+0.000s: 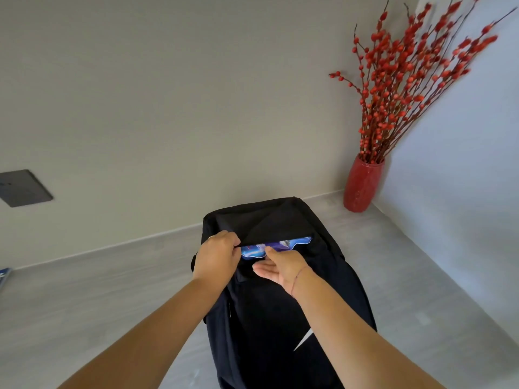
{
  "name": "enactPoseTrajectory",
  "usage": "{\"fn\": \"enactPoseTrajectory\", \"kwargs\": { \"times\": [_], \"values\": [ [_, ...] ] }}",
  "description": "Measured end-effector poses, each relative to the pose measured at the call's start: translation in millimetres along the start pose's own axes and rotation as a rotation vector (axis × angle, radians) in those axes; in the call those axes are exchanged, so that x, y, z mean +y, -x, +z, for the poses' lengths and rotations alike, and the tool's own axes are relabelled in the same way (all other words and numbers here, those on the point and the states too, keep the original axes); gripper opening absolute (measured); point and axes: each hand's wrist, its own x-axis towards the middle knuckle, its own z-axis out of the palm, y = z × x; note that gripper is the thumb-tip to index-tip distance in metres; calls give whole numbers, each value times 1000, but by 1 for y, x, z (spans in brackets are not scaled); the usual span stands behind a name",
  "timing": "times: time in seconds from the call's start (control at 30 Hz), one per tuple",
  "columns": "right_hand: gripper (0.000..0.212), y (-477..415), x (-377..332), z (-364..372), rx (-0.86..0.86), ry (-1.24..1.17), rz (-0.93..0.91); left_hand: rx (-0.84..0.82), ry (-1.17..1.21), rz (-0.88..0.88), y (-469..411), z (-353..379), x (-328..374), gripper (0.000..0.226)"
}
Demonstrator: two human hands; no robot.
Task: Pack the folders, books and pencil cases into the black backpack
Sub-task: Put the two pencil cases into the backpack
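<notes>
on the grey floor (112,290), black backpack (280,318) holds a blue pencil case (252,251).

The black backpack (280,304) has bare tabletop (98,304) left and right of it; a red vase (362,186) blocks the corner behind it.

Backpack (280,304) on floor (84,304); pencil case (269,248) in its opening; vase (362,186) behind right.

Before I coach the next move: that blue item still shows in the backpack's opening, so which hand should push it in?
Probably the right hand: it is open, fingertips at the blue item. The left hand is pinching the black backpack opening's edge.
</notes>
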Motion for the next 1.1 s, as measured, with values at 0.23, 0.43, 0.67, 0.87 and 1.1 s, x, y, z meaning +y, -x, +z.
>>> {"fn": "enactPoseTrajectory", "kwargs": {
  "times": [0.23, 0.43, 0.67, 0.87, 1.1],
  "values": [
    [54, -20, 0, 14, 185, -54, -15, -62, -71, 134, 4, 9, 7, 13],
    [34, -25, 3, 15, 71, -110, -40, -84, -67, 125, 2, 12, 0, 13],
    [17, -6, -22, -73, 515, 1317, -620, -35, 182, -268, 14, 22, -13, 32],
    [37, -19, -31, -102, 463, 1737, -700, -78, 293, -497, 16, 37, -3, 39],
    [49, -25, -40, -115, 534, 1852, -697, -217, 437, -693, 4, 38, 9, 30]
  ]
}}
